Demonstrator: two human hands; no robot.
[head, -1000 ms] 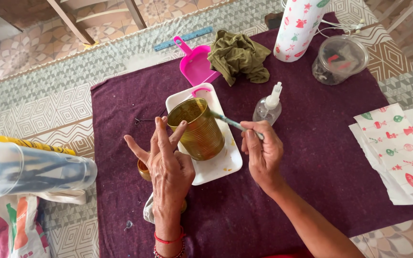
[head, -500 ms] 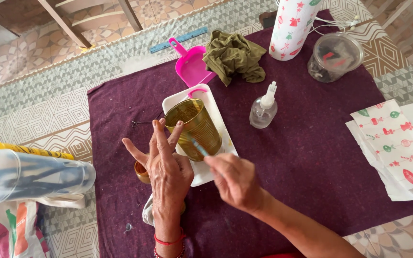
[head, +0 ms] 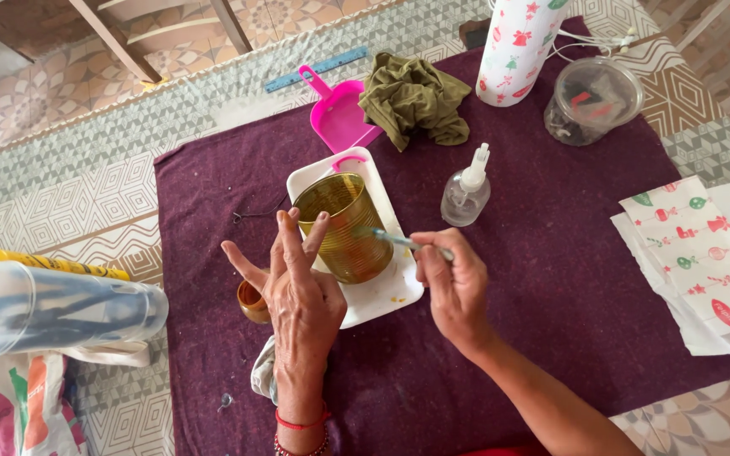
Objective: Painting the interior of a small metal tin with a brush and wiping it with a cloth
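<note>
The right hand (head: 454,283) has its grip closed around the handle of a thin paintbrush (head: 403,242), pinched between thumb and fingers, with the bristle end touching the side of a gold-painted tin can (head: 344,226). The left hand (head: 297,287) has an open grip and holds nothing: its fingers are spread, and two or three fingertips press against the near side of the can, steadying it. Red bracelets circle the left wrist.

The can lies tilted on a white rectangular tray (head: 382,291), its open mouth facing up and away from the person. The tray rests on a dark purple cloth (head: 551,279) that covers the counter. Just left of the left hand, partly hidden by it, sits a small round pot of gold paint (head: 251,301).

Just beyond the right hand stands a small clear bottle with a white nozzle (head: 466,190). Farther back lie a pink dustpan (head: 340,118), a crumpled olive-green rag (head: 414,105), a white roll of paper with red and green festive prints (head: 517,46) and a clear lidded plastic tub (head: 593,101). At the right edge lies a stack of printed napkins (head: 703,262). On the far left, off the cloth, lies a clear plastic cylinder (head: 44,304) on its side.
</note>
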